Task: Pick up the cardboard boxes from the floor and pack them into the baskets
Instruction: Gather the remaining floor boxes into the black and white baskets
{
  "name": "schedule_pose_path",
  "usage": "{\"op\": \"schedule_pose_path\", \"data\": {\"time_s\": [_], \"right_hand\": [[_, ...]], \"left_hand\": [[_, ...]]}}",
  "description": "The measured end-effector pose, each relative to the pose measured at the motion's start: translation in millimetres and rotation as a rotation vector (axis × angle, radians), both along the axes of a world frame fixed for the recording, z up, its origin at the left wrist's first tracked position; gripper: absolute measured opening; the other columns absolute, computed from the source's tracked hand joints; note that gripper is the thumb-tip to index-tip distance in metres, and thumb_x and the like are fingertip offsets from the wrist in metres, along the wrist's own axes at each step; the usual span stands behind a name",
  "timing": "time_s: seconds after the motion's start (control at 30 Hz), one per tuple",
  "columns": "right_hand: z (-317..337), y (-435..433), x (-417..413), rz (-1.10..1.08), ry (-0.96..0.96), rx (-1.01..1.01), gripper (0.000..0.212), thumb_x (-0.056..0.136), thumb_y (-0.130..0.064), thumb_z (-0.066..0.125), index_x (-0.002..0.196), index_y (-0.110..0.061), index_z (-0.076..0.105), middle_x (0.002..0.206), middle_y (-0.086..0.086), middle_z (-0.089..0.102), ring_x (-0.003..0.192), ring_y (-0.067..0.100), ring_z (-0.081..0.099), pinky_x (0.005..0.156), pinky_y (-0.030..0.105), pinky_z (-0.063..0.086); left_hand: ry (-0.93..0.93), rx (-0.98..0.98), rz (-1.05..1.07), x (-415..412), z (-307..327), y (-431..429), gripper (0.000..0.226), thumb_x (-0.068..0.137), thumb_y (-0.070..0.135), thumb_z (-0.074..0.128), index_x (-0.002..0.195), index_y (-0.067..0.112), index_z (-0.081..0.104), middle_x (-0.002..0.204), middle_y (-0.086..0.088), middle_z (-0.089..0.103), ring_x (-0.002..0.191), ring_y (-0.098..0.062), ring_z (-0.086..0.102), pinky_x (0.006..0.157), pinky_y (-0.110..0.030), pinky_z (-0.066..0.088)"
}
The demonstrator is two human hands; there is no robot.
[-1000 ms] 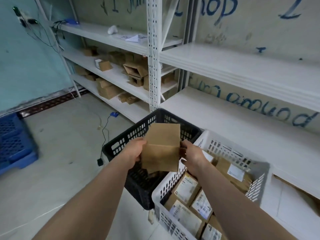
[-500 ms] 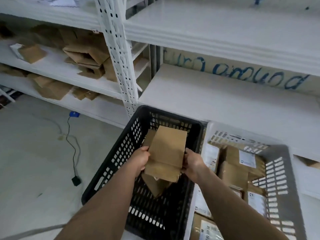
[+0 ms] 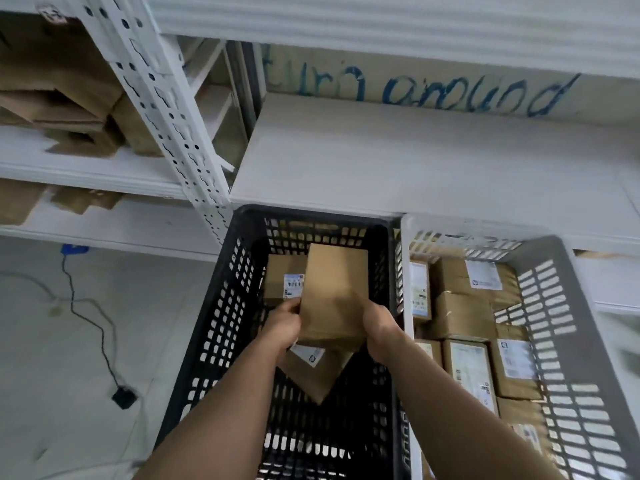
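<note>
Person: left hand (image 3: 282, 323) and right hand (image 3: 379, 332) bare. Left forearm (image 3: 221, 403) and right forearm (image 3: 450, 400) bare from wrist to frame edge, slender, smooth. Backs of hands and thumbs show; outlines slightly motion-blurred

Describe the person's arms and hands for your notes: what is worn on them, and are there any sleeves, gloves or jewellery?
The left hand and right hand wear no gloves. No watch or bracelet shows at either wrist, and no ring on the parts in view. Both forearms are uncovered as far as the frame reaches, with no sleeve and no markings visible.
</note>
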State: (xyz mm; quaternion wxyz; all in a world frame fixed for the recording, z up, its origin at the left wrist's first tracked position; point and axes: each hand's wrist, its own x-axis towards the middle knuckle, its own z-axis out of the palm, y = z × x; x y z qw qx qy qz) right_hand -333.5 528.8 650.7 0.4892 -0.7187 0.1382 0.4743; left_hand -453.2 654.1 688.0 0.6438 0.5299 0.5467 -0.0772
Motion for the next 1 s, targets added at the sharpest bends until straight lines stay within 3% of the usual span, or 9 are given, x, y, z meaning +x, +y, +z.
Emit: {"op": "schedule_pose_path", "data": {"time_s": [0.07, 0.17, 0.23, 0.33, 0.47, 0.57, 0.77, 0.9, 1.0], "right_hand": [[-22, -4, 9, 0.009, -0.021, 0.019, 0.053, 0.085, -0.049, 0.053, 0.119, -0.011, 0.064, 0.113, 0.003, 0.067, 0.106, 0.026, 0.062, 0.102, 0.048, 0.046], [-28, -13, 15, -0.018, -0.026, 0.084, 0.074, 0.072, -0.064, 0.049, 0.133, -0.023, 0.056, 0.128, -0.002, 0.062, 0.115, 0.023, 0.058, 0.107, 0.045, 0.041], [23, -15, 6, -0.067, 0.011, 0.116, 0.067, 0.080, -0.061, 0.050, 0.133, -0.021, 0.058, 0.129, -0.004, 0.061, 0.119, 0.021, 0.055, 0.108, 0.040, 0.037], [97, -26, -6, -0.086, -0.007, 0.214, 0.043, 0.100, -0.042, 0.040, 0.133, -0.017, 0.052, 0.118, -0.004, 0.057, 0.116, 0.018, 0.049, 0.103, 0.034, 0.035], [137, -63, -2, -0.176, -0.096, 0.351, 0.038, 0.103, -0.029, 0.042, 0.131, -0.007, 0.055, 0.123, 0.005, 0.061, 0.118, 0.023, 0.055, 0.108, 0.039, 0.041], [155, -104, 6, -0.264, -0.172, 0.403, 0.032, 0.101, -0.023, 0.045, 0.123, -0.007, 0.062, 0.117, 0.007, 0.067, 0.109, 0.022, 0.063, 0.098, 0.037, 0.048], [190, -239, 11, -0.410, -0.307, 0.435, 0.025, 0.099, -0.019, 0.049, 0.115, -0.006, 0.063, 0.107, 0.010, 0.067, 0.098, 0.024, 0.063, 0.090, 0.035, 0.048], [203, -357, 5, -0.511, -0.364, 0.425, 0.023, 0.100, -0.018, 0.047, 0.111, -0.009, 0.064, 0.107, 0.011, 0.067, 0.098, 0.025, 0.064, 0.093, 0.037, 0.048], [205, -452, -8, -0.610, -0.377, 0.394, 0.019, 0.098, -0.018, 0.050, 0.104, -0.011, 0.066, 0.103, 0.011, 0.068, 0.092, 0.024, 0.066, 0.084, 0.034, 0.053]], "left_hand": [[0.005, 0.004, 0.009, 4, 8, -4, 0.038, 0.098, 0.008, 0.041, 0.126, 0.028, 0.056, 0.120, 0.002, 0.059, 0.083, -0.010, 0.057, 0.063, -0.026, 0.046], [0.014, 0.080, 0.093, 7, 15, -7, 0.028, 0.097, 0.016, 0.047, 0.119, 0.023, 0.061, 0.121, -0.004, 0.063, 0.097, -0.020, 0.059, 0.083, -0.030, 0.048], [0.015, 0.124, 0.199, 10, 26, -7, 0.024, 0.096, 0.020, 0.048, 0.115, 0.021, 0.063, 0.120, -0.009, 0.063, 0.106, -0.027, 0.059, 0.092, -0.036, 0.049], [-0.084, 0.136, 0.289, 18, 49, -11, 0.015, 0.097, 0.015, 0.048, 0.101, 0.020, 0.061, 0.107, -0.007, 0.064, 0.097, -0.025, 0.061, 0.090, -0.039, 0.049], [-0.243, 0.128, 0.392, 33, 88, -35, 0.017, 0.098, 0.012, 0.047, 0.105, 0.017, 0.062, 0.088, -0.001, 0.064, 0.083, -0.018, 0.063, 0.085, -0.036, 0.053], [-0.351, 0.126, 0.431, 47, 119, -71, 0.016, 0.097, 0.011, 0.048, 0.096, 0.015, 0.064, 0.079, 0.000, 0.062, 0.068, -0.014, 0.060, 0.073, -0.030, 0.054], [-0.481, 0.111, 0.285, 73, 164, -191, 0.025, 0.095, 0.011, 0.049, 0.072, 0.013, 0.059, 0.066, -0.003, 0.053, 0.051, -0.013, 0.046, 0.048, -0.023, 0.037], [-0.508, 0.082, 0.135, 86, 175, -305, 0.027, 0.095, 0.013, 0.051, 0.069, 0.013, 0.055, 0.062, -0.003, 0.053, 0.048, -0.015, 0.045, 0.044, -0.021, 0.035], [-0.504, 0.045, 0.029, 93, 174, -399, 0.026, 0.094, 0.013, 0.052, 0.068, 0.013, 0.055, 0.059, -0.002, 0.052, 0.044, -0.013, 0.044, 0.043, -0.021, 0.034]]}}
